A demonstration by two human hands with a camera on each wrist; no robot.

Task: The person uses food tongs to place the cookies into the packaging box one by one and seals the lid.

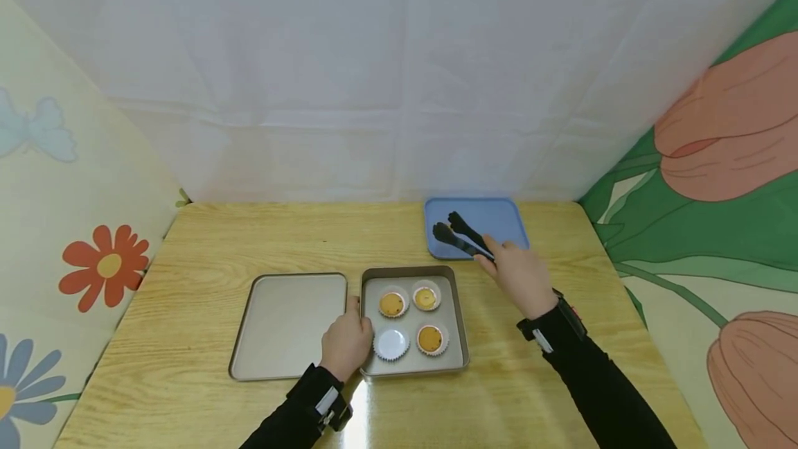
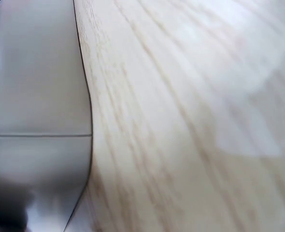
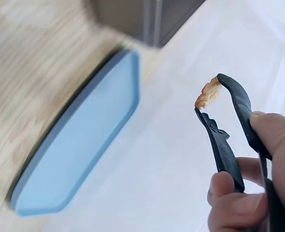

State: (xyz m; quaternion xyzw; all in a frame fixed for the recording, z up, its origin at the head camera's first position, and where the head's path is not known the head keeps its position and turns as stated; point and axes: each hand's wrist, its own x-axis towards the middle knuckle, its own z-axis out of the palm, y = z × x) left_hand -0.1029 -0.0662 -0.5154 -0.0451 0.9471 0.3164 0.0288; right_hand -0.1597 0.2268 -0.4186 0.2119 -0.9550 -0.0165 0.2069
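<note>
With my right hand I grip black tongs by their arms. Their tips pinch a small golden-brown cookie, best seen in the right wrist view. In the head view the tongs overlap a blue tray. My left hand holds the left rim of a square metal baking pan. White paper cups stand inside it. Cookies lie in the back left cup, the back right cup and the front right cup; the front left cup is bare inside.
A flat metal tray lies left of the pan, close to my left hand. Everything stands on a wood-grain table. A white sheet hangs behind the table's back edge, and flower-patterned panels flank the sides.
</note>
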